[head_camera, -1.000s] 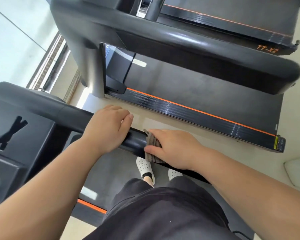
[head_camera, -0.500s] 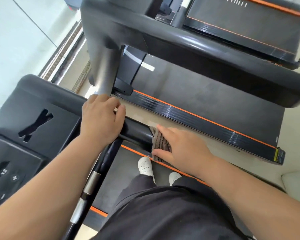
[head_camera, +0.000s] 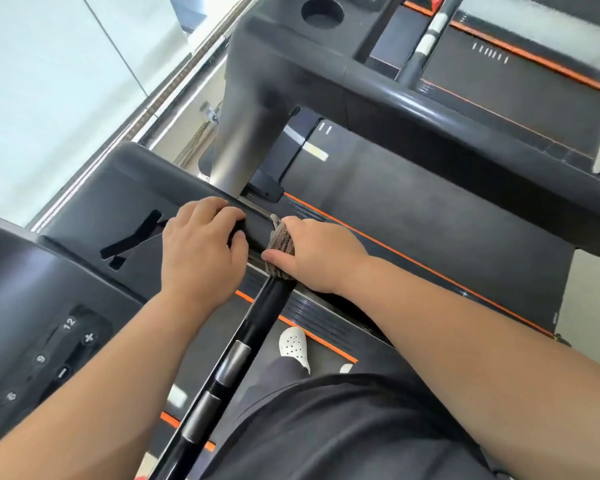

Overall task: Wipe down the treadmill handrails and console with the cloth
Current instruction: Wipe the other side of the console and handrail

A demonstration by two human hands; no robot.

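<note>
We judge ourselves partway into the wiping, with no way of telling from surfaces alone which parts are already clean: the black plastic shows no visible streak or damp mark. Our right hand (head_camera: 317, 254) presses a folded brown ribbed cloth (head_camera: 282, 242) against the thick black treadmill handrail (head_camera: 257, 230), right where it meets the dark plastic console (head_camera: 94, 216); the fingers lie fairly flat over the cloth, thumb tucked along its near edge, so the hold is a pinning press more than a closed fist. Our left hand (head_camera: 203, 249) is curled over the same rail just beside the cloth, on the console side, gripping it with nothing else in the palm. We reckon the console face, with its X-shaped cut-out and the button panel (head_camera: 49, 355) marked with numbers, is left to do, as is the slim glossy black grip bar with silver sensor pads (head_camera: 222, 372) that runs from under the cloth down toward the lower left; the far handrail is out of view. The rail under our hands has its long axis running from upper left to lower right, away from the console, and the cloth is folded into a narrow strip lying across that axis, wrapped over the top of the rail.
</note>
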